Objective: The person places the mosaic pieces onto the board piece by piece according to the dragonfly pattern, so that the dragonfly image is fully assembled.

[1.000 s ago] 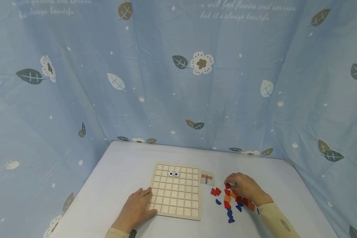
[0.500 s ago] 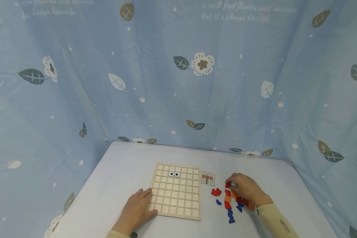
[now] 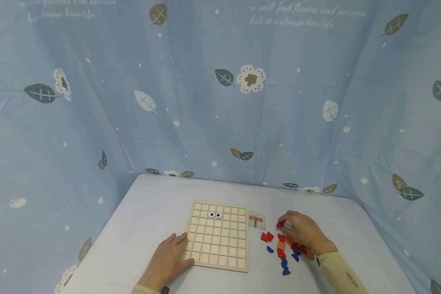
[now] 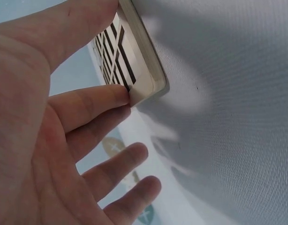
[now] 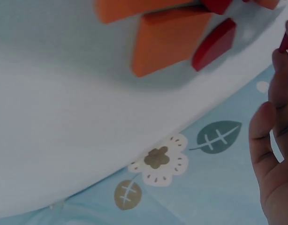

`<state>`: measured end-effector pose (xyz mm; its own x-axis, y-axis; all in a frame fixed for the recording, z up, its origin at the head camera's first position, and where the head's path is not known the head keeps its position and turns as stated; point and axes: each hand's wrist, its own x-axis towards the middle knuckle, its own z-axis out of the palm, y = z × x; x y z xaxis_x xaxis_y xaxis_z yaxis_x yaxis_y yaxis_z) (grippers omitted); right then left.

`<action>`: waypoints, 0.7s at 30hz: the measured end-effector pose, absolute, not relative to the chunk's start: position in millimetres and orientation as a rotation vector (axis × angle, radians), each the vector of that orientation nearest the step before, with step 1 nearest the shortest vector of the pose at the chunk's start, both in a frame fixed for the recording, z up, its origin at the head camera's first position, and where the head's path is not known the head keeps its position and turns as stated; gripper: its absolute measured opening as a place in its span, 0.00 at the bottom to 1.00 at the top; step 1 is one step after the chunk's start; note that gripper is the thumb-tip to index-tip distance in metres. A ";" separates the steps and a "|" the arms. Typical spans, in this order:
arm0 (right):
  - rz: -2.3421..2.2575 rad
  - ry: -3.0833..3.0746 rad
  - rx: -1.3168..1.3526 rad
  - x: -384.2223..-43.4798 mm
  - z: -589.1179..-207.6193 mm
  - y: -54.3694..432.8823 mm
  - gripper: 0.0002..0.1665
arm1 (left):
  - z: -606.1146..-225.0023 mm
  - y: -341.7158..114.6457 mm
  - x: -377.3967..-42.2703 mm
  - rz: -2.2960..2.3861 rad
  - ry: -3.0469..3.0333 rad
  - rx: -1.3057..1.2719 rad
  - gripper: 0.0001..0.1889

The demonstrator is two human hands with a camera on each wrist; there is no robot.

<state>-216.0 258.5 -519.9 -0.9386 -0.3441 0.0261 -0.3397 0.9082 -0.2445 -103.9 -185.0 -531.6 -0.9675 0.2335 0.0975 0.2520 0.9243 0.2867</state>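
My left hand (image 3: 164,259) rests at the near-left edge of a wooden grid board (image 3: 217,241), thumb and fingers touching its frame. In the left wrist view its fingers are fairly straight against the board's corner (image 4: 151,86). Two round eye tiles (image 3: 215,214) sit side by side in the board's upper squares. To the right, my right hand (image 3: 305,232) pinches a small red tile with a curved edge (image 3: 279,225) between thumb and fingers, above the scattered tiles. The right wrist view catches only part of that hand (image 5: 280,159) and a sliver of red at its fingertips.
A small pattern card (image 3: 256,219) lies right of the board. Several red, orange (image 3: 281,245) and blue tiles (image 3: 284,267) spread below the right hand, with two red ones (image 3: 266,237) nearer the board. The white table (image 3: 161,196) meets a blue patterned curtain (image 3: 191,122) behind.
The right hand has lifted the red tile slightly away from the others, up and left in the head view. The left hand and board have stayed in place.
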 end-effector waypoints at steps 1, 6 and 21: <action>-0.381 3.065 -0.565 -216.2 -519.7 256.9 0.16 | -532.0 -185.3 -103.8 -0.463 -3.021 -0.379 0.37; -0.402 3.123 -0.636 -216.2 -514.7 244.0 0.16 | -534.0 -186.3 -103.3 -0.481 -3.011 -0.380 0.37; -0.615 3.249 -1.101 -215.8 -503.9 191.6 0.17 | -533.1 -183.6 -103.5 -0.479 -2.994 -0.390 0.36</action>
<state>-215.8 191.6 -503.9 -0.7479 -0.5124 0.4221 -0.6312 0.7458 -0.2132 -103.5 -183.6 -533.1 -0.9640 0.2360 0.1223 0.2624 0.9185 0.2959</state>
